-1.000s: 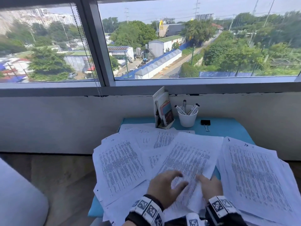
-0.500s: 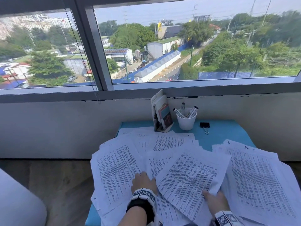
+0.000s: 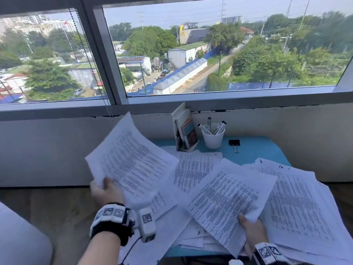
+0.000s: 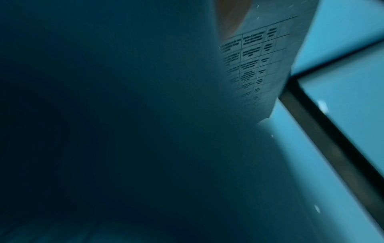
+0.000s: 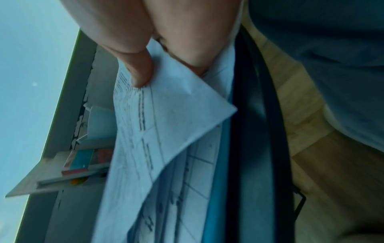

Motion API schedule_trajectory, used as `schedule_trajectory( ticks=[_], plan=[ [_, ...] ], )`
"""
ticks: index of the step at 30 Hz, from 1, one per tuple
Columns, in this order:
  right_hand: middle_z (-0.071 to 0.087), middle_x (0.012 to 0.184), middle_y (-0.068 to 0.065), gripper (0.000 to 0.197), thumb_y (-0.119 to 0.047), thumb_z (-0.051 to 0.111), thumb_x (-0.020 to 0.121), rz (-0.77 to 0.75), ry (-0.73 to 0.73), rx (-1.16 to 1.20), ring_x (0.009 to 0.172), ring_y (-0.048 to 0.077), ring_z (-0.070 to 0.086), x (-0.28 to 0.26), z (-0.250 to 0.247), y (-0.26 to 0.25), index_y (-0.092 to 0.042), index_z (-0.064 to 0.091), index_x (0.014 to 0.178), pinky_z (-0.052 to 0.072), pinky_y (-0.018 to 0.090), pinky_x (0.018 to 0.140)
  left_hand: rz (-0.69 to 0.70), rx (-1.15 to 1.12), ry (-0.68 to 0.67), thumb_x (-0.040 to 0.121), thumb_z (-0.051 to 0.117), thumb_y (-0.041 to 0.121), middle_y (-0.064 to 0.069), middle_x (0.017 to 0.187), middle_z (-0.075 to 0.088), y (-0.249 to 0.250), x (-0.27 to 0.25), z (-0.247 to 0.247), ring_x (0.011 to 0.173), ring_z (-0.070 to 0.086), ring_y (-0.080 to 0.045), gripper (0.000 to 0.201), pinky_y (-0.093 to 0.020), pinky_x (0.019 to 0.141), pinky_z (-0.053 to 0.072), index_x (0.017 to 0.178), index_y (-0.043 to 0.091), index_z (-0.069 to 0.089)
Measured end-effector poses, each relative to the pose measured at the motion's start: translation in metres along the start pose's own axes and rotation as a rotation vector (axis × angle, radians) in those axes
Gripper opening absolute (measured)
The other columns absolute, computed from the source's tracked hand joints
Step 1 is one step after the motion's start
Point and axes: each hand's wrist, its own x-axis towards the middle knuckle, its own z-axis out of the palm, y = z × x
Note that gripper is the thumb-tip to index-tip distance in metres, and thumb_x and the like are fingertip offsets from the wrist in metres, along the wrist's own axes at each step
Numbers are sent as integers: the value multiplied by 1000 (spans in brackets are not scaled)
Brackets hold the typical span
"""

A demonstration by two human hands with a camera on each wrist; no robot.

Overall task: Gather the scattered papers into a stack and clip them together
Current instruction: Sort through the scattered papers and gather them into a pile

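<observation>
Your left hand (image 3: 107,192) pinches a lifted sheet (image 3: 129,159) by its near corner; your right hand (image 3: 252,230) grips another sheet (image 3: 225,203) over the papers (image 3: 298,203) scattered on the table (image 3: 256,150). They're light and floppy, so grip edges.

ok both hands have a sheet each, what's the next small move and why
Probably bring the left hand across and lay its raised sheet onto the sheet pinched by the right hand. That starts one stack; other papers still lie fanned over the blue table, and the binder clip waits untouched.
</observation>
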Motion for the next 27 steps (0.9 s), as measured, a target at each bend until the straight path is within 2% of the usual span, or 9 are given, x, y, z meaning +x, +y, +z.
schedule_trajectory(
  ticks=[2, 7, 13, 15, 17, 19, 22, 25, 27],
  plan=[
    [62, 117, 21, 37, -18, 63, 87, -41, -1, -64, 103, 36, 60, 1, 2, 2, -1, 56, 119, 46, 43, 91, -50, -62, -25, 91, 56, 15, -8, 95, 59, 6, 17, -3, 85, 54, -19, 16, -28, 74, 39, 104, 6, 58],
    [68, 107, 18, 39, -18, 69, 83, 3, -122, -144, 95, 35, 65, 6, 5, 6, -4, 59, 117, 50, 53, 91, 35, 502, -776, 81, 59, 30, -14, 126, 59, -21, -25, 21, 113, 56, -29, 50, -39, 101, 42, 125, 6, 53],
    [70, 107, 17, 36, -28, 53, 92, 155, -245, 151, 88, 29, 61, 4, 4, -16, -4, 60, 118, 52, 39, 81, 363, 949, -1131, 95, 43, 23, -12, 101, 66, -58, -107, 35, 86, 64, -29, 26, -36, 74, 52, 119, 17, 48],
    [68, 109, 6, 73, -59, 65, 72, 188, -322, 199, 104, 31, 58, 5, 3, -21, -10, 54, 125, 51, 41, 88, 373, 967, -1143, 96, 42, 23, -7, 87, 61, -60, -115, 38, 73, 58, -26, 11, -38, 72, 53, 104, 18, 46],
    [57, 126, 4, 133, -73, 79, 22, 47, -318, -12, 119, 27, 52, 13, 4, -12, -9, 45, 134, 38, 38, 105, 403, 954, -1148, 96, 42, 25, -4, 82, 55, -54, -121, 41, 70, 52, -24, 7, -38, 71, 53, 95, 19, 40],
    [65, 115, 11, 136, -62, 86, 10, -33, -322, -169, 102, 24, 62, 17, 4, 1, -5, 49, 128, 50, 31, 87, 430, 937, -1135, 97, 41, 34, -5, 94, 57, -52, -118, 43, 83, 56, -25, 17, -35, 77, 49, 103, 18, 45],
    [67, 105, 12, 87, -31, 90, 51, 5, -310, -211, 83, 21, 65, 12, 2, 2, -5, 50, 125, 53, 17, 56, 468, 1026, -1006, 95, 38, 50, 0, 132, 48, -62, -94, 38, 122, 45, -19, 47, -33, 99, 40, 132, 23, 41],
    [66, 104, 14, 54, -27, 73, 78, 14, -243, -268, 89, 28, 65, 16, 3, 0, -5, 54, 123, 54, 33, 77, 404, 1201, -1021, 86, 38, 66, -1, 146, 33, -75, -68, 26, 133, 33, -22, 71, -38, 109, 32, 142, 23, 31],
    [67, 93, 11, 39, -26, 69, 82, -15, -244, -329, 84, 26, 64, 15, 5, -1, -2, 61, 113, 52, 34, 76, 429, 1224, -1073, 86, 41, 64, -1, 145, 34, -78, -60, 22, 132, 35, -22, 70, -37, 108, 34, 142, 21, 32]
  ],
)
